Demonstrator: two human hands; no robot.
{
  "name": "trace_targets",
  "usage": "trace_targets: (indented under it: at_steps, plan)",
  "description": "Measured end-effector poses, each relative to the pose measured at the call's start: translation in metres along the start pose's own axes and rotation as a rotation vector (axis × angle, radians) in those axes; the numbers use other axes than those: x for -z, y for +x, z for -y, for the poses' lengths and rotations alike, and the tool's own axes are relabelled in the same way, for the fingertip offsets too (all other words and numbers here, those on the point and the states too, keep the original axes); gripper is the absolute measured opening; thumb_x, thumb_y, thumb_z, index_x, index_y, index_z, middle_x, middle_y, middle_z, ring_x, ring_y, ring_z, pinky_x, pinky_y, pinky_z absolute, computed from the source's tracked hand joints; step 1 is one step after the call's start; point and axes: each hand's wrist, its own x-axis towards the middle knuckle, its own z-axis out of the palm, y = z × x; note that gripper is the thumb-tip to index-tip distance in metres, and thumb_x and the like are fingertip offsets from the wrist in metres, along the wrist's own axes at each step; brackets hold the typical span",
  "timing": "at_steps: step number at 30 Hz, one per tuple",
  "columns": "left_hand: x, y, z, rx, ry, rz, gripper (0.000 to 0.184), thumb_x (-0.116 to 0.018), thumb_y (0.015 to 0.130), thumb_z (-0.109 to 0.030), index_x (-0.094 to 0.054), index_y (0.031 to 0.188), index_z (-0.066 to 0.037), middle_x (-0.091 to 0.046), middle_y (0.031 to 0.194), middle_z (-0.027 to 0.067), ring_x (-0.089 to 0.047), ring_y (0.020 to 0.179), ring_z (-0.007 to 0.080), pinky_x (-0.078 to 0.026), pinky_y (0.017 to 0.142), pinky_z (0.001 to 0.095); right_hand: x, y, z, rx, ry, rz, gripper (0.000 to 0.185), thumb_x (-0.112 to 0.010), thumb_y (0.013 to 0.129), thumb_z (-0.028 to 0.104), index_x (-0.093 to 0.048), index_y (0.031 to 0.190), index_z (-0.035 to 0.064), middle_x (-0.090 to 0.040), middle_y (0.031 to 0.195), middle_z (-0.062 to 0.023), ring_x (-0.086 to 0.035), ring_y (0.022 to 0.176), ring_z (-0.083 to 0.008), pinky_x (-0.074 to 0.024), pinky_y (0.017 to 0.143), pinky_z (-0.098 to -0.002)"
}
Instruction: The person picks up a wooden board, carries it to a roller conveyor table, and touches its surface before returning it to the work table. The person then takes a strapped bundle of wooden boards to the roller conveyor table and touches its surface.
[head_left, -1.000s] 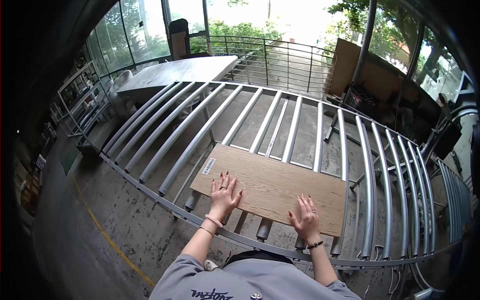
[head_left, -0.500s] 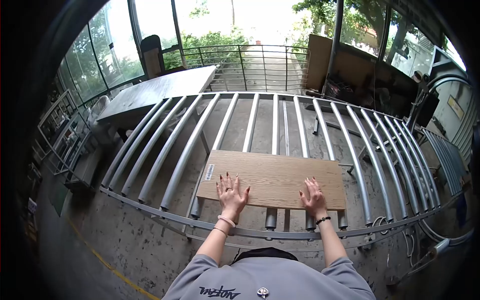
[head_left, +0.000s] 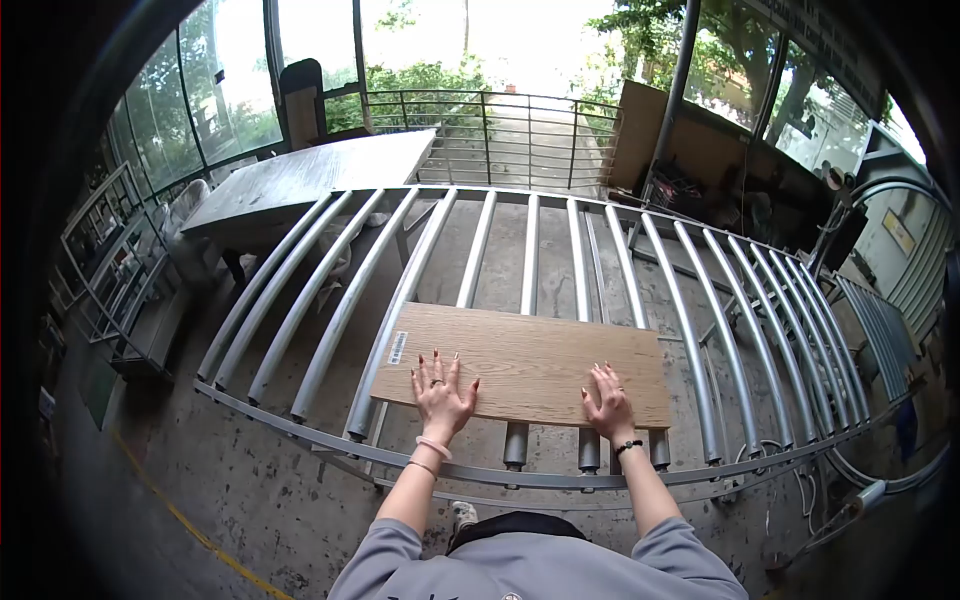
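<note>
Metal rack: the rack (head_left: 118,270) stands on the floor, left of the roller conveyor (head_left: 531,250).
Pale-topped table: the table (head_left: 310,172) sits just beyond the conveyor's far left corner.
Label: a barcode label (head_left: 398,347) is on the board near its left end, to the left of the left hand and farther from the person.
Left hand: the left hand (head_left: 443,402) lies palm down on the board's near left part, fingers spread, thumb out to the right; a pink band (head_left: 434,447) circles the wrist.
Wood board: the board (head_left: 530,350) lies flat across several rollers, lengthwise along the conveyor, closer to its near edge than its far edge; it extends under both hands and beyond their fingertips.
Right hand: the right hand (head_left: 609,405) rests on the board's near right part, fingers closer together, thumb apart; dark beads (head_left: 629,446) circle the wrist.
Board's right end: just right of the right hand.
</note>
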Motion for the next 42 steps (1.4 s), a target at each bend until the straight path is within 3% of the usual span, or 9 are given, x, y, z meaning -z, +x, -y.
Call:
trace_targets:
  at_steps: [22, 42]
  plan:
    - [0.061, 0.037, 0.21, 0.021, 0.113, 0.11, 0.063, -0.05, 0.085, -0.053, -0.045, 0.136, -0.016, -0.027, 0.149, 0.0159, -0.015, 0.139, 0.0393, -0.01, 0.111, 0.0539, -0.117, 0.055, 0.182, 0.042, 0.02, 0.038, 0.049, -0.058, 0.084, 0.026, -0.051, 0.125, 0.0003, -0.053, 0.127, -0.0178, -0.041, 0.127, -0.0341, -0.036, 0.104, -0.0403]
    - [0.081, 0.052, 0.319, 0.009, 0.011, 0.063, 0.065, -0.045, 0.087, -0.058, -0.046, 0.135, -0.014, -0.028, 0.148, 0.0171, -0.015, 0.139, 0.0401, -0.007, 0.111, 0.0547, -0.181, 0.075, 0.272, 0.024, -0.049, 0.024, 0.046, -0.056, 0.084, 0.023, -0.051, 0.123, -0.0007, -0.052, 0.127, -0.02, -0.041, 0.126, -0.0373, -0.0346, 0.105, -0.0413]
